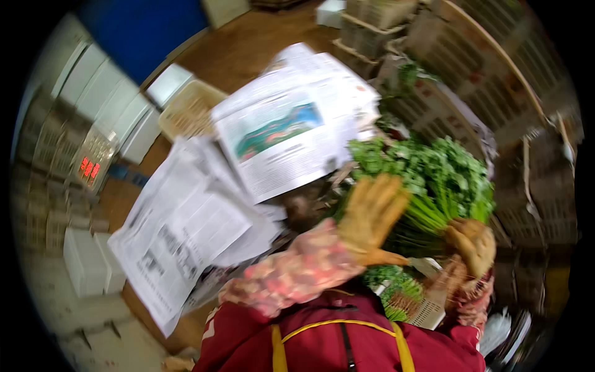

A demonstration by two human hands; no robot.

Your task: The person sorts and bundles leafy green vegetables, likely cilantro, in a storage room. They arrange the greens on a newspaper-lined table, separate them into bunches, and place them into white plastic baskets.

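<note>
My left hand (372, 216), in a yellow work glove, is spread flat with fingers apart over the near-left side of a bunch of leafy greens (441, 181). Fresh leaves point away from me, and the pale green stems run back towards my body. My right hand (472, 244), gloved in the same colour, curls around the stems on the right. Below it hang brownish roots (451, 279). Closer to my body, a plastic basket (427, 314) holds more small greens (402, 293) with roots. Motion blur softens the fingers' exact contact.
Printed paper sheets (288, 135) lie ahead, and more sheets (186, 232) spread at the left. A cream plastic basket (190, 109) and white foam boxes (109, 97) stand beyond. Stacked plastic crates (465, 60) line the right. A lit red number display (89, 168) shows at left.
</note>
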